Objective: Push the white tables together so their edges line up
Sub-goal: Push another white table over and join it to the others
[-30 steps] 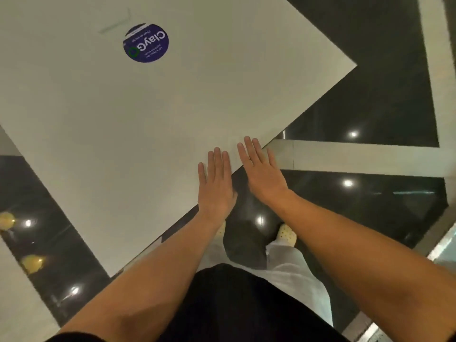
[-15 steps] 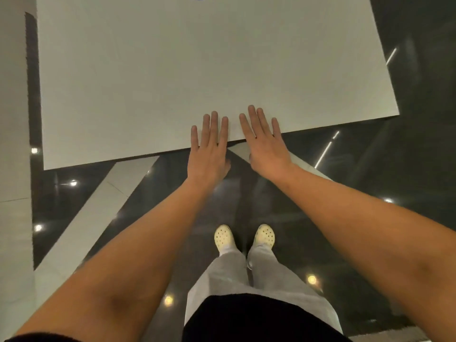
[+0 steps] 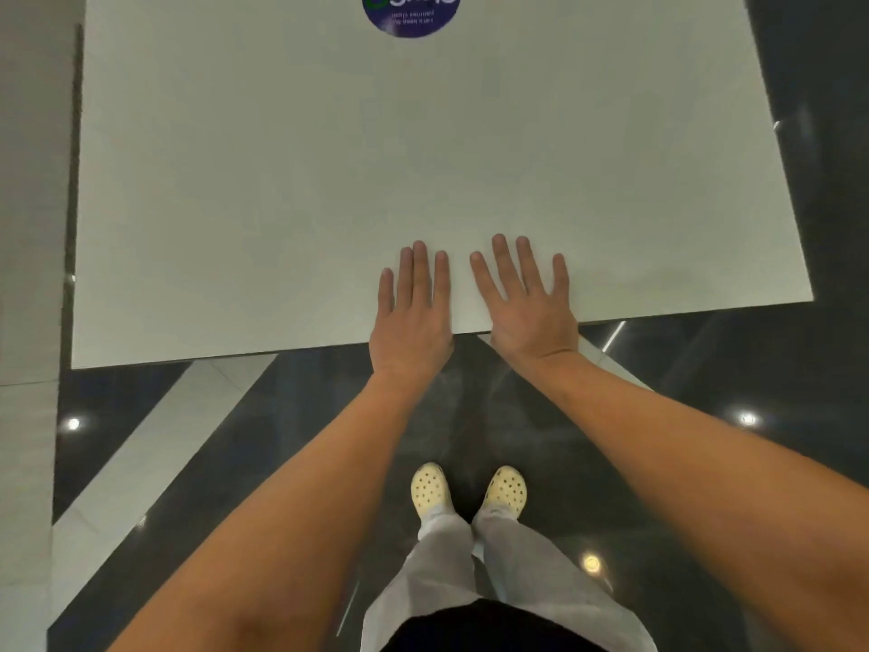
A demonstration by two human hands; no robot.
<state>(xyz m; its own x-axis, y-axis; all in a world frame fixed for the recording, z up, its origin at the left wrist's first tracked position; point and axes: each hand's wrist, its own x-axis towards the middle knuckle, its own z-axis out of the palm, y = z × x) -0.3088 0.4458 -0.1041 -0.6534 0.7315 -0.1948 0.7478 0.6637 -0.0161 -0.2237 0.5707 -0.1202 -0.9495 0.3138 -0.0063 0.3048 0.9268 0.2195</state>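
A white table fills the upper middle of the head view, its near edge running slightly up to the right. My left hand and my right hand lie flat, palms down, side by side on that near edge, fingers spread on the top, holding nothing. A second white table shows as a strip along the left border. A narrow dark gap separates the two tables' long edges, which run nearly parallel.
A round blue sticker sits at the table's far middle. Below is a glossy dark floor with a pale diagonal stripe and light reflections. My feet in pale yellow clogs stand just behind the near edge.
The table has gone from lying diagonally in view to square with me. Both hands have slid further onto the top. The gap to the left table looks narrower.
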